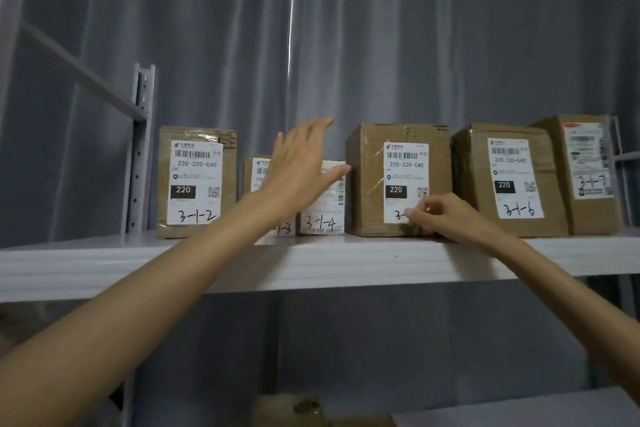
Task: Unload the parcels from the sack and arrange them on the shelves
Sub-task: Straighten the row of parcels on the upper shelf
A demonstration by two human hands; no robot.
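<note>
Parcels stand in a row along the shelf (104, 263), labels facing its front edge, so I judge the handwritten codes stay readable. My left hand (299, 166) is spread flat and empty before the small parcels 3-1-3 (254, 172) and 3-1-4 (323, 215). My right hand (446, 217), fingers curled, presses the middle box (367, 180) at its lower label, grasping nothing.
</note>
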